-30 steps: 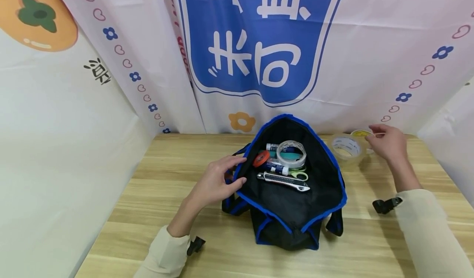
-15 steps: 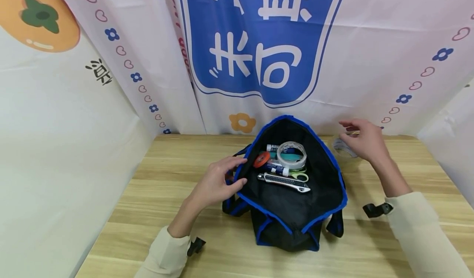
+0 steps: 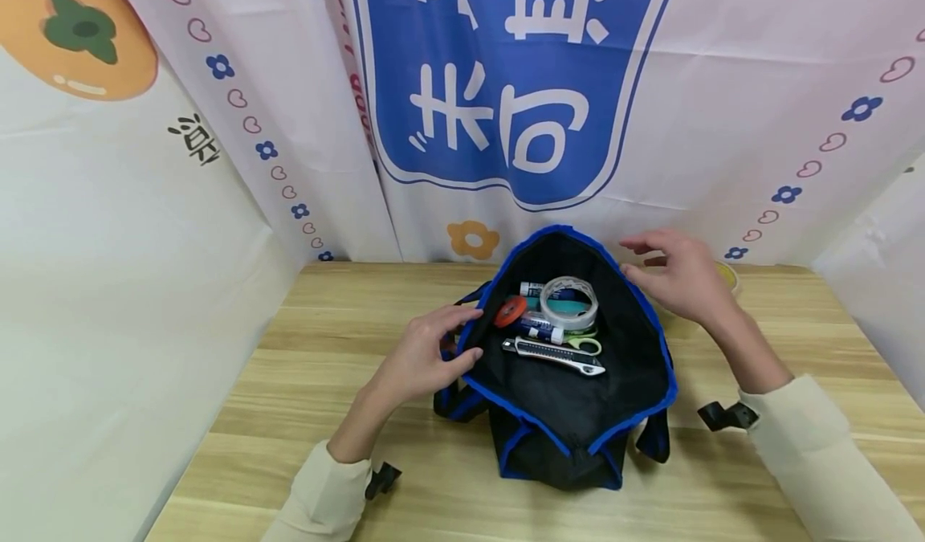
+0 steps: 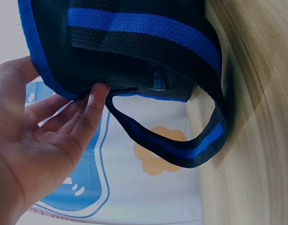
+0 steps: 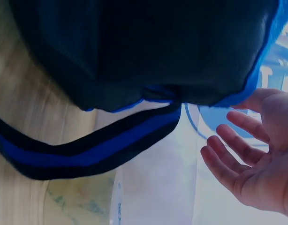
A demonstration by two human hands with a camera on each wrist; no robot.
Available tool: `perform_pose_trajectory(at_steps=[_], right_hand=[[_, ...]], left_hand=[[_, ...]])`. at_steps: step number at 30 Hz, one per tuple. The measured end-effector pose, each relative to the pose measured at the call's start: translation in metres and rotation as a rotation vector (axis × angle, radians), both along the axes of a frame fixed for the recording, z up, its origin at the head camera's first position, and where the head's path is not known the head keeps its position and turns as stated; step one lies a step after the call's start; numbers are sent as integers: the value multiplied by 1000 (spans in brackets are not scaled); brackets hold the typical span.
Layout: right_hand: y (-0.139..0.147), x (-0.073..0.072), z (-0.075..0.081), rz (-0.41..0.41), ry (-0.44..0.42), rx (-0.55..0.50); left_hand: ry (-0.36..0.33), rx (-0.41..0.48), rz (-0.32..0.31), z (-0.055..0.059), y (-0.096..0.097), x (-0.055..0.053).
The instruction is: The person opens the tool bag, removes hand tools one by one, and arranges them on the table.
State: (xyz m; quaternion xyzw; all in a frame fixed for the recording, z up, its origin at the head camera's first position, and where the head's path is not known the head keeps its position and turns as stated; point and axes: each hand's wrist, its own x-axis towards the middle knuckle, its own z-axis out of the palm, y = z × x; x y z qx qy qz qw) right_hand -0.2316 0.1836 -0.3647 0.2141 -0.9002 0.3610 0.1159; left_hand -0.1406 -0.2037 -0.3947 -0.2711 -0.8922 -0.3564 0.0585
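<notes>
A black tool bag (image 3: 621, 373) with blue edging stands wide open on the table. Inside lie a utility knife (image 3: 554, 355), glue sticks (image 3: 540, 331), a clear tape roll (image 3: 547, 311), an orange-red disc (image 3: 511, 311) and scissors with a pale green handle (image 3: 588, 344). At the bag's left rim my left hand (image 3: 419, 349) holds the edge, several fingers against the outside in the left wrist view. By the right rim is my right hand (image 3: 682, 277), fingers loosely spread and holding nothing; its thumb is near or touching the blue edge.
A yellow-centred tape roll (image 3: 730, 275) stands behind my right hand, mostly hidden. In the right wrist view a wide clear tape roll (image 5: 80, 201) shows below the bag's strap (image 5: 87, 157). A printed curtain (image 3: 715, 124) hangs along the table's back edge.
My right hand has left the tape rolls at the right and moved left to the bag's right rim. My left hand and the bag stay as they were.
</notes>
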Motion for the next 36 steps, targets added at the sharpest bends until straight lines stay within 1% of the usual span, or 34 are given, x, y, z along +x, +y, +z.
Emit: perform_pose_trajectory(at_steps=[4,8,13,15,19,22,25,27,30,36], right_hand=[[-10,0,5,54,1,31],[-21,0,12,85,-1,79],[-37,1,17,139,23,144],[-42,2,18,148,35,167],[-51,5,21,139,43,200],[-56,6,21,163,34,204],[-61,4,16,212,25,212],[-64,2,10,237,16,221],[-68,0,-1,260,-2,237],[-74,-3,-20,300,-69,285]], left_hand=[[-4,4,-1,0,0,0],[3,-5,0,0,-1,0],[0,-1,1,0,-1,0],[0,-1,3,1,-1,0],[0,-8,4,1,-1,0],[0,-11,3,2,-1,-1],[5,-17,3,2,-1,-1],[7,-20,3,1,-1,-1],[5,-25,3,0,0,0],[-13,-17,-2,0,0,1]])
